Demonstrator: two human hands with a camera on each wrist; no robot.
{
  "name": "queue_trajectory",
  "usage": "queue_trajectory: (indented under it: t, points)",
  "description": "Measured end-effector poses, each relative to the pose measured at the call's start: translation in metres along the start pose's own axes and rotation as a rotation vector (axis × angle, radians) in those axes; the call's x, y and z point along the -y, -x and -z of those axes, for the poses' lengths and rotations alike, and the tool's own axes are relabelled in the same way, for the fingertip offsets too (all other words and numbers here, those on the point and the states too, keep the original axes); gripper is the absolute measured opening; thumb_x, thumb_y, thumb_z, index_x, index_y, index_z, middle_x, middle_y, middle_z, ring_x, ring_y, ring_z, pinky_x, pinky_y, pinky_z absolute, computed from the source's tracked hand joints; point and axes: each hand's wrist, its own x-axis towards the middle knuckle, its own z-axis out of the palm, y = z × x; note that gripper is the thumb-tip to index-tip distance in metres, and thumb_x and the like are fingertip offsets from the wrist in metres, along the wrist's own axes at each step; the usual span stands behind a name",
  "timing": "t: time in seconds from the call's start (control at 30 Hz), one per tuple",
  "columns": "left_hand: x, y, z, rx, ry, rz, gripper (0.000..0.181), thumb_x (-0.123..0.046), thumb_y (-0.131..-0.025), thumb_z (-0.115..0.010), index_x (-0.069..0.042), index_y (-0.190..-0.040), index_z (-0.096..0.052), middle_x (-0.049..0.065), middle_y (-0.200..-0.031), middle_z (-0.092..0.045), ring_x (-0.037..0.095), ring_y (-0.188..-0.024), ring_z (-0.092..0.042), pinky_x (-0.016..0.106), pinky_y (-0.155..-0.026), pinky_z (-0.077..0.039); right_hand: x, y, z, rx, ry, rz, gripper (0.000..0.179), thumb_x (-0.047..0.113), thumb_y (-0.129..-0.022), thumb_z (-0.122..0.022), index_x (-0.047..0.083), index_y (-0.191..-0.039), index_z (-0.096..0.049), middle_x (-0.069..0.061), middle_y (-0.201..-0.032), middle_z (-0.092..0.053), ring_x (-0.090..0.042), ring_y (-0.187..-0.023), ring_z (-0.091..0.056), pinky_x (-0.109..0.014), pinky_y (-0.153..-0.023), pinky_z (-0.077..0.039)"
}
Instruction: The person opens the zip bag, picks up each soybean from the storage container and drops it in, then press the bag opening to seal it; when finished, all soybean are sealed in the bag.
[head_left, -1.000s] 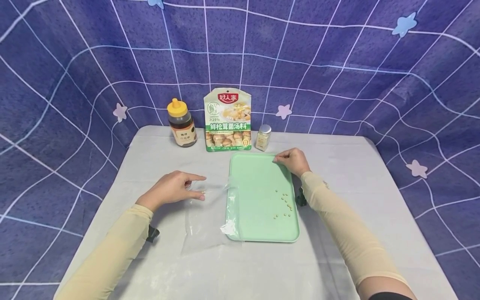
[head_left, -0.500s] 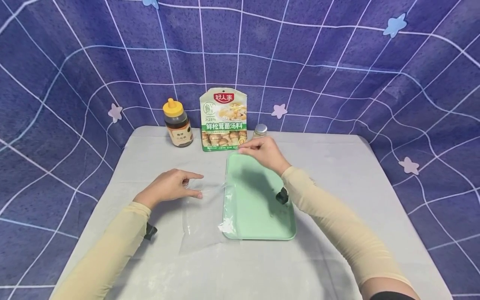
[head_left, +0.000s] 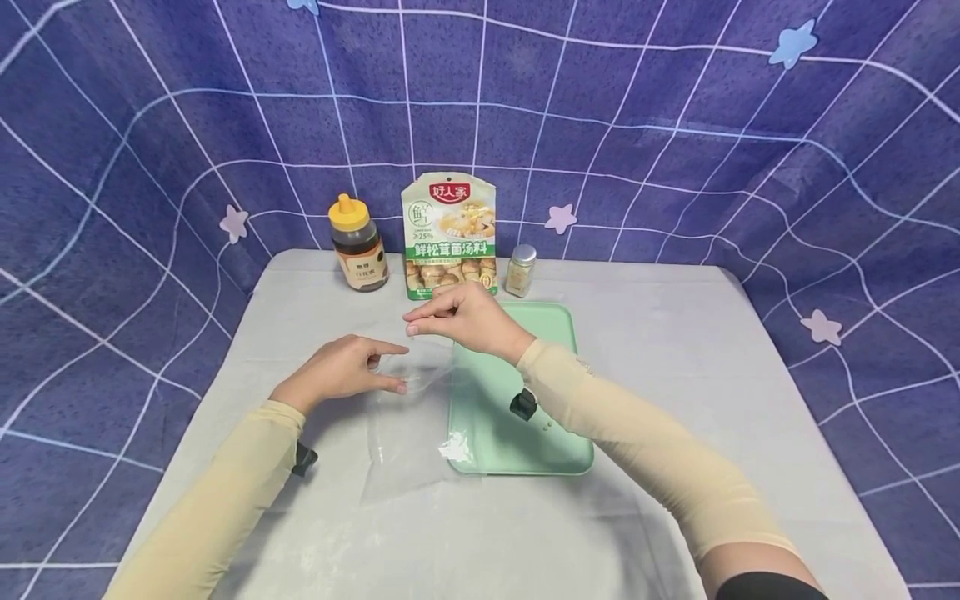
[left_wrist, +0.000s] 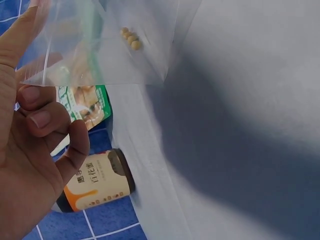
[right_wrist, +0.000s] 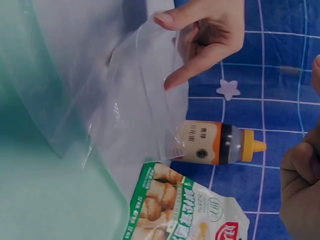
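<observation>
My left hand (head_left: 333,371) holds up a clear plastic bag (head_left: 408,446), its thumb and forefinger spread at the mouth and the other fingers curled. Several round yellowish soybeans (left_wrist: 131,39) lie inside the bag in the left wrist view. Above and beside the mouth is my right hand (head_left: 472,318), thumb and forefinger pinched together, seemingly on a soybean too small to make out. Beneath the right forearm lies a mint-green tray (head_left: 543,315). A few soybeans (head_left: 547,426) show on it, while the arm covers others.
Along the back stand a yellow-capped honey bottle (head_left: 360,250), an upright soup-seasoning pouch (head_left: 448,229) and a small glass jar (head_left: 521,272). A light cloth covers the table (head_left: 660,333). Behind it hangs a blue checked curtain (head_left: 615,108).
My right hand has moved left from the tray's far right corner to beside the bag's mouth, keeping its pinch. The left hand and bag have stayed in place.
</observation>
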Motion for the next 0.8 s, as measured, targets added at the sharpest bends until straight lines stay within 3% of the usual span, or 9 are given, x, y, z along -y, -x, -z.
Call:
queue_trajectory:
  t: [0.27, 0.43, 0.67, 0.8]
  points:
    - [-0.001, 0.0, 0.0, 0.003, -0.004, -0.006, 0.069, -0.058, -0.075, -0.085, -0.022, -0.132, -0.071, -0.004, -0.067, -0.05, 0.013, -0.056, -0.042, 0.035, -0.052, -0.035, -0.007, 0.005, 0.01, -0.014, -0.034, -0.053, 0.017, 0.022, -0.089, -0.081, 0.012, -0.103, -0.083, 0.01, -0.087, -0.073, -0.012, -0.071, -0.059, -0.029, -0.062, -0.046]
    - [-0.003, -0.001, 0.002, 0.005, -0.011, 0.013, 0.07, -0.059, -0.075, -0.085, -0.023, -0.133, -0.07, -0.004, -0.069, -0.05, 0.014, -0.058, -0.043, 0.035, -0.053, -0.035, -0.016, 0.018, 0.032, -0.075, -0.026, -0.07, 0.019, 0.016, -0.087, -0.083, 0.006, -0.103, -0.082, 0.002, -0.067, -0.059, -0.015, -0.063, -0.047, -0.028, -0.058, -0.038]
    - [-0.005, -0.002, 0.003, 0.022, -0.014, 0.021, 0.075, -0.067, -0.073, -0.081, -0.025, -0.134, -0.069, -0.004, -0.071, -0.051, 0.014, -0.06, -0.043, 0.035, -0.054, -0.035, -0.045, 0.053, 0.064, -0.171, 0.063, -0.189, 0.02, 0.024, -0.085, -0.084, 0.012, -0.101, -0.083, -0.005, -0.061, -0.045, -0.019, -0.06, -0.039, -0.031, -0.057, -0.036]
    - [-0.004, -0.002, 0.002, 0.018, -0.011, 0.019, 0.072, -0.063, -0.074, -0.083, -0.024, -0.134, -0.069, -0.004, -0.072, -0.052, 0.014, -0.06, -0.044, 0.036, -0.054, -0.036, -0.071, 0.085, 0.073, -0.17, 0.145, -0.221, 0.022, 0.024, -0.085, -0.083, 0.009, -0.101, -0.082, -0.004, -0.068, -0.064, -0.028, -0.073, -0.056, -0.033, -0.073, -0.046]
